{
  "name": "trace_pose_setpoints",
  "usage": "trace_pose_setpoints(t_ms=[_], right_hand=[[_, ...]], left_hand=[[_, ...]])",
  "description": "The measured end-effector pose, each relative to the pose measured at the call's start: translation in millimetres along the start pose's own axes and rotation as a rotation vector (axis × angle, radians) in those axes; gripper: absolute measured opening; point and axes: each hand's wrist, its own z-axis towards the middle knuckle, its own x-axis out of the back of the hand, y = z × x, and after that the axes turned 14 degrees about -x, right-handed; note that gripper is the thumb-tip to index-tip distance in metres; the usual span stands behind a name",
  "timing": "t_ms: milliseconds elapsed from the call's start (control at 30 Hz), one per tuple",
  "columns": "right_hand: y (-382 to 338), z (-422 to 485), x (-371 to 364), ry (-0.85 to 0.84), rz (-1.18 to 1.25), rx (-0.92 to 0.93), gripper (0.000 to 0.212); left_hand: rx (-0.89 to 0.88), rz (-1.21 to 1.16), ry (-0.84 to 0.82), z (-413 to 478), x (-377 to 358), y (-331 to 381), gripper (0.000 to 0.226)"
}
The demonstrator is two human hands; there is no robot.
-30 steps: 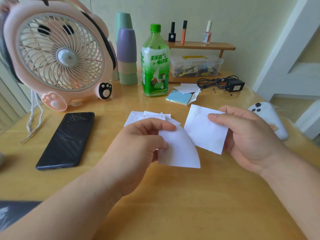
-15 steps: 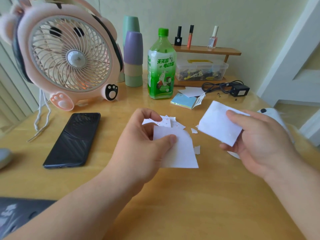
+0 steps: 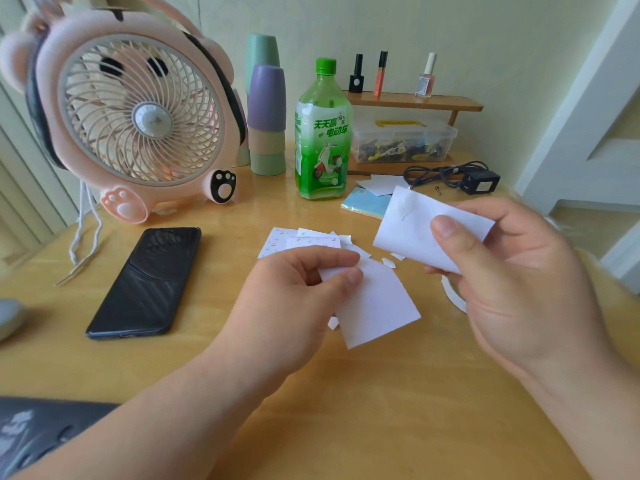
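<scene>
My left hand (image 3: 287, 306) pinches the top corner of a white paper piece (image 3: 377, 306) between thumb and fingers, low over the wooden table (image 3: 346, 410). My right hand (image 3: 512, 282) pinches a second white paper piece (image 3: 412, 226), held higher and to the right, apart from the first. Behind my left hand lies a small pile of white papers with tiny red prints (image 3: 301, 242). Small torn scraps (image 3: 389, 262) lie on the table between the two hands.
A black phone (image 3: 145, 282) lies at left. A pink fan (image 3: 138, 119), stacked cups (image 3: 266, 116) and a green bottle (image 3: 323, 133) stand at the back. Coloured notes (image 3: 367, 204), a black adapter with cable (image 3: 479, 180), a shelf with a clear box (image 3: 401, 140) sit back right.
The two paper pieces have come further apart: my right hand lifted its piece up and right, my left hand turned its piece. Small scraps now lie on the table.
</scene>
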Motion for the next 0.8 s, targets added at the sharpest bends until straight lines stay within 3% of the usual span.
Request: trace_pose_setpoints(t_ms=[167, 367, 467, 600, 667, 733, 800], right_hand=[[-1, -3, -9, -0.102, 0.342, -0.202, 0.007], [-4, -5, -11, -0.102, 0.336, -0.255, 0.018], [0, -7, -7, -0.029, 0.094, -0.047, 0.011], [5, -8, -4, 0.024, -0.447, 0.500, 0.005], [6, -8, -6, 0.005, -0.580, 0.656, 0.004], [6, -7, -8, -0.046, -0.642, 0.716, 0.004], [7, -8, -8, -0.129, -0.650, 0.739, 0.004]], left_hand=[[-0.001, -0.094, -0.079, -2, -1, 2, 0.010], [-0.009, -0.040, -0.102, -2, 1, -2, 0.068], [0.017, -0.124, -0.138, 0, 0, -3, 0.090], [0.005, -0.276, -0.152, -2, 0, -1, 0.095], [-0.052, -0.250, -0.162, -3, -1, 1, 0.088], [-0.108, -0.208, -0.135, -3, -1, 2, 0.062], [-0.088, -0.182, -0.064, -2, 0, 3, 0.058]])
